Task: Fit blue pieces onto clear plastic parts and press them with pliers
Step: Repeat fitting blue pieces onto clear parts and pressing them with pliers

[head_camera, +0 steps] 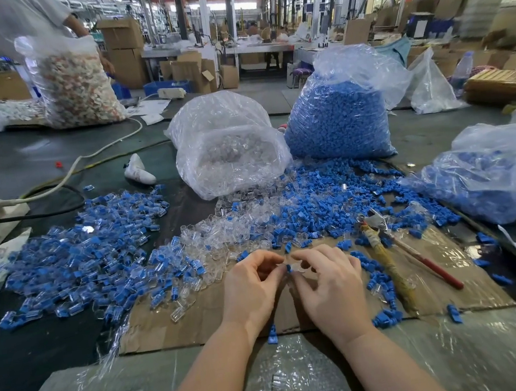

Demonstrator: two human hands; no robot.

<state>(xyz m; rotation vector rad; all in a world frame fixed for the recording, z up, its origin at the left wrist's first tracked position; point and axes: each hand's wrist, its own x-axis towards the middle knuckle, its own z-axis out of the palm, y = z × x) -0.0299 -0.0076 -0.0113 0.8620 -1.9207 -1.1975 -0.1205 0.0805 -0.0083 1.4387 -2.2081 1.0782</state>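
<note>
You are holding your left hand and your right hand close together over the cardboard sheet, fingertips meeting between them. Your left thumb and forefinger are curling in to pinch a small blue piece, and your right fingertips are pinching a clear plastic part that is touching the blue piece at the point where the two hands meet; whether the piece is already seated in the part is too small to tell. Your remaining right fingers are arching loosely above the cardboard, not spread flat. Just to the right of your right fingers, the pliers are lying on the cardboard with their jaws pointing away from you and their two handles, one red and one wrapped in yellowish tape, trailing back toward you. Beyond your fingertips loose clear parts and loose blue pieces are lying heaped together. Off to the left of your left fingers a wide pile of assembled blue-and-clear parts is spreading over the dark surface. Farther ahead of your fingers a bag of clear parts is slumping beside a full bag of blue pieces, and another bag holding blue parts is sitting well to the right.
</note>
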